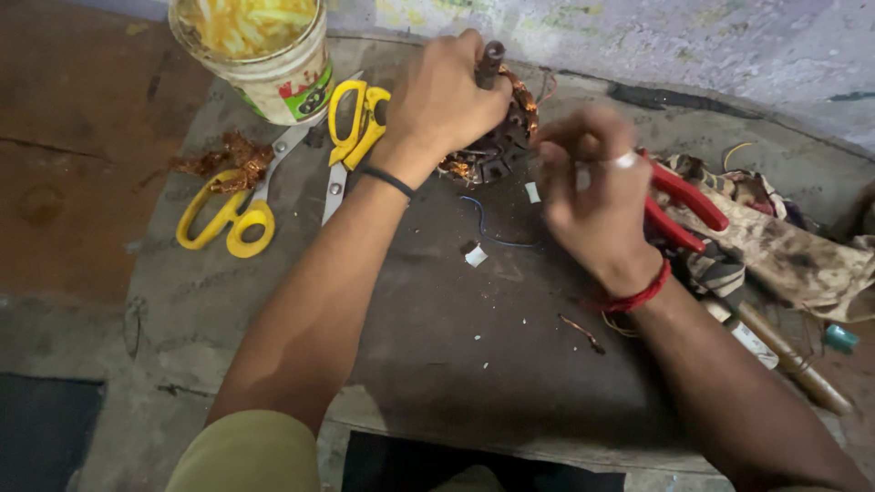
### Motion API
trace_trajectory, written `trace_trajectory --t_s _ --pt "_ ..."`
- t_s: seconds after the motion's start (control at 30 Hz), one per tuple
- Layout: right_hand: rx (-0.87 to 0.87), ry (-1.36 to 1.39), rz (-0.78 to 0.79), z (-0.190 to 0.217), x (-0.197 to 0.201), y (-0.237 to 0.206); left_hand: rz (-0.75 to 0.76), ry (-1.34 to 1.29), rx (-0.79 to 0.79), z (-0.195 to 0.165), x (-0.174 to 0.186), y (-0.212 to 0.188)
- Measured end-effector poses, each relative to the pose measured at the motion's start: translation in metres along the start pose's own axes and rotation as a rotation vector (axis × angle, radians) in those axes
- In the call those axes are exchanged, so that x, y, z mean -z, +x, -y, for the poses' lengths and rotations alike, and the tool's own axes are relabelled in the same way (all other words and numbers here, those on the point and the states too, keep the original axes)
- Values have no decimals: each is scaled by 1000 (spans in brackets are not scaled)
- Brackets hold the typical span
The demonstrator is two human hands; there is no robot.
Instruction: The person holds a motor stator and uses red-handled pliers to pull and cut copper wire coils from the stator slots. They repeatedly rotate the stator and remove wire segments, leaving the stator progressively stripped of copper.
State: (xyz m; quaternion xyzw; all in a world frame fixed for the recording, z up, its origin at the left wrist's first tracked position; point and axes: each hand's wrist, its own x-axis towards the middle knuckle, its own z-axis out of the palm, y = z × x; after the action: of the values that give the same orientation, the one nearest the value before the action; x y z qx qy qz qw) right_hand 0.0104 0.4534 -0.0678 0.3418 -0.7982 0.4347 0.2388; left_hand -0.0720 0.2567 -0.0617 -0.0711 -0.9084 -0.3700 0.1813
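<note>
Knees and forearms frame a dark work mat [474, 364] with a motor stator mid-strip.

Left hand [444, 96] clamps down over the wound stator [497, 150], fingers curled around its rim and shaft at the mat's far edge; right hand [597, 196], blurred, pinches at the coils with fingers drawn close, and whether it grips the red-handled pliers [684, 205] or just covers them I cannot tell. Judging by the copper tangle [228, 155] lying beside two yellow scissors [232, 214], some winding is already off, while copper on the core says more remains. The hand hides most of the stator; the tub [264, 50] is cut off at the top.
</note>
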Motion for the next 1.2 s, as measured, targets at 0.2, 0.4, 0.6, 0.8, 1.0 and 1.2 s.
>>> trace_trajectory --t_s 0.2,0.4,0.6,0.8,1.0,1.2 --pt "44 12 51 2 7 6 -7 -50 29 5 -1 1" --pt "72 89 -11 7 4 8 -4 -113 22 3 1 1" --pt "111 147 -55 12 5 9 15 -50 43 0 3 0" --pt "42 161 40 6 3 12 35 -13 36 -2 3 -1" --pt "-27 241 -16 2 2 5 -3 -18 19 0 2 1" --pt "-13 146 -177 6 16 12 24 -114 67 10 -3 1"
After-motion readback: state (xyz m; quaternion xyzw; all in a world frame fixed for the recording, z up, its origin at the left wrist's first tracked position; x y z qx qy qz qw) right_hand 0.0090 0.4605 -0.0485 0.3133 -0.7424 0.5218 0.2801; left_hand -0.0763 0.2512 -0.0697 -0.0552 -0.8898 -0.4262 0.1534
